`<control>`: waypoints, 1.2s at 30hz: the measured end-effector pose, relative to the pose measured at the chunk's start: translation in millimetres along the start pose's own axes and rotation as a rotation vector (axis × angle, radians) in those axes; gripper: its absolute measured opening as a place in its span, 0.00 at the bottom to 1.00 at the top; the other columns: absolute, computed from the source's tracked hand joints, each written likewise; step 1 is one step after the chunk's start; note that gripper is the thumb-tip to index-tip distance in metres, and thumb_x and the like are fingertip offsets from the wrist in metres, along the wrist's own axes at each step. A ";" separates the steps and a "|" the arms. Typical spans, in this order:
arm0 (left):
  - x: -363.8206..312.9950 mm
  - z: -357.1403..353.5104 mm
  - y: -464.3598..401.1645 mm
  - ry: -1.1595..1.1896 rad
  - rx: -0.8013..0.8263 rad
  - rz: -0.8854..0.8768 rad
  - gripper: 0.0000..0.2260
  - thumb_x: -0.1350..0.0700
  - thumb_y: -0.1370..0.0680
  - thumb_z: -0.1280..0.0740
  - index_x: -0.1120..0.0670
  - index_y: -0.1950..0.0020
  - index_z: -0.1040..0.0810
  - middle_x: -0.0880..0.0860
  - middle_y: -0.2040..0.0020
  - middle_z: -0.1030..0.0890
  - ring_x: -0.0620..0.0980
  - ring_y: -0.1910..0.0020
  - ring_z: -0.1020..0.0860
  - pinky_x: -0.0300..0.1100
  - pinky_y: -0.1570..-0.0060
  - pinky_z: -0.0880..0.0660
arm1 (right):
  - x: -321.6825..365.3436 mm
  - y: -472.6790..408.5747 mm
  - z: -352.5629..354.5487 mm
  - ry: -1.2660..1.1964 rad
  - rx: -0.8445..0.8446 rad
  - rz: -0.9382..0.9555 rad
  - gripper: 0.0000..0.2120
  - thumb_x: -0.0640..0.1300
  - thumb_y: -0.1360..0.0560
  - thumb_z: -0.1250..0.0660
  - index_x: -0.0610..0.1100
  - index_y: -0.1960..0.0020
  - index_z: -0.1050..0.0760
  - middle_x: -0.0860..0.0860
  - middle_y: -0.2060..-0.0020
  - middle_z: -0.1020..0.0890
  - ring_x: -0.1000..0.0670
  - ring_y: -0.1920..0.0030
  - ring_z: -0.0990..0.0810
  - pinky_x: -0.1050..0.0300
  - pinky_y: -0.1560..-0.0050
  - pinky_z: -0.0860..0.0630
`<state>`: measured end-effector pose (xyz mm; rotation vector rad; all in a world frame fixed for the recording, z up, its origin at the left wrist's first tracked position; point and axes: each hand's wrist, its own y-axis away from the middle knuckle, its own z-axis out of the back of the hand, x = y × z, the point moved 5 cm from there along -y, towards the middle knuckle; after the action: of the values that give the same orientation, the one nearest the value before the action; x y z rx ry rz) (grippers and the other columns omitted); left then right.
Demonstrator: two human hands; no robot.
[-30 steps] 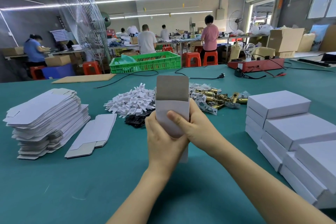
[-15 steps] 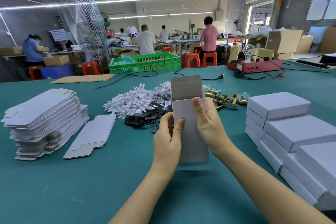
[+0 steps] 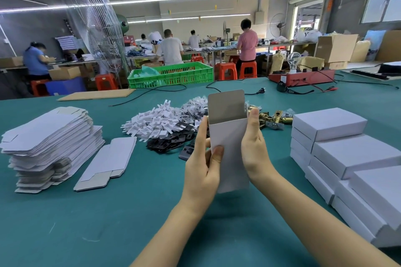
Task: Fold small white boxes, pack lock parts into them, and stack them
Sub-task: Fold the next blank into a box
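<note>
Both hands are holding a white box (image 3: pixel 230 147) upright above the desk (image 3: pixel 108 212). The left hand (image 3: pixel 204 171) is gripping its left edge, thumb on the front. The right hand (image 3: pixel 255 147) is clasping its right side.

One head-worn view (wide-angle) looks forward and down — close over the green table (image 3: pixel 134 212), workshop beyond.

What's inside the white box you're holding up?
The box is held upright by the left hand and right hand, its top flap open. Only the grey inner side of the flap shows; the box's front wall hides whatever lies deeper.
</note>
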<state>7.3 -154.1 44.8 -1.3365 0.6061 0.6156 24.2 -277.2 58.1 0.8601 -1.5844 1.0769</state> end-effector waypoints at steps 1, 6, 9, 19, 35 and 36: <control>-0.5 0.2 -0.8 0.006 0.011 0.007 0.31 0.55 0.21 0.39 0.22 0.31 0.44 0.44 0.52 0.19 0.49 0.57 0.21 0.31 0.54 0.26 | -0.7 -1.5 0.3 -0.005 0.014 -0.002 0.45 0.75 0.34 0.56 0.53 0.24 0.39 0.55 0.27 0.32 0.55 0.28 0.36 0.52 0.25 0.42; -1.0 1.6 -7.1 0.119 0.016 0.150 0.26 0.51 0.22 0.39 0.24 0.32 0.39 0.58 0.49 0.20 0.57 0.53 0.22 0.50 0.45 0.24 | -4.6 -4.6 -3.4 -0.028 0.087 -0.016 0.48 0.77 0.36 0.55 0.51 0.24 0.39 0.50 0.27 0.33 0.48 0.26 0.36 0.44 0.26 0.40; -3.4 -0.6 -10.7 0.269 -0.016 0.245 0.16 0.46 0.22 0.40 0.28 0.37 0.31 0.51 0.51 0.19 0.50 0.51 0.23 0.53 0.43 0.25 | -5.8 -4.7 -5.0 -0.038 0.098 -0.011 0.47 0.75 0.34 0.55 0.49 0.24 0.39 0.49 0.27 0.33 0.48 0.26 0.37 0.44 0.26 0.40; -10.1 18.0 -31.3 0.674 -0.240 0.545 0.06 0.52 0.19 0.35 0.48 0.54 0.29 0.49 0.62 0.19 0.45 0.66 0.21 0.37 0.69 0.23 | -3.7 8.7 -22.8 -0.068 0.197 0.001 0.49 0.76 0.36 0.54 0.46 0.25 0.37 0.48 0.28 0.31 0.49 0.26 0.36 0.45 0.26 0.41; -17.7 11.8 -33.9 0.695 -0.101 0.530 0.19 0.69 0.22 0.48 0.58 0.48 0.19 0.55 0.53 0.14 0.48 0.58 0.16 0.40 0.59 0.19 | -7.5 4.3 -15.7 0.043 0.180 -0.078 0.29 0.67 0.22 0.52 0.52 0.32 0.28 0.50 0.37 0.22 0.50 0.35 0.25 0.46 0.33 0.30; -17.3 12.1 -33.8 0.696 -0.104 0.528 0.20 0.69 0.22 0.48 0.56 0.50 0.18 0.55 0.53 0.14 0.48 0.58 0.16 0.40 0.59 0.19 | -5.9 3.0 -14.7 0.044 0.188 -0.101 0.25 0.65 0.21 0.51 0.53 0.37 0.24 0.51 0.42 0.18 0.52 0.40 0.21 0.49 0.39 0.26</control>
<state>19.8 -147.5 82.0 -1.4936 1.5427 0.5972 27.8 -262.2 53.3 1.0239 -1.4033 1.1768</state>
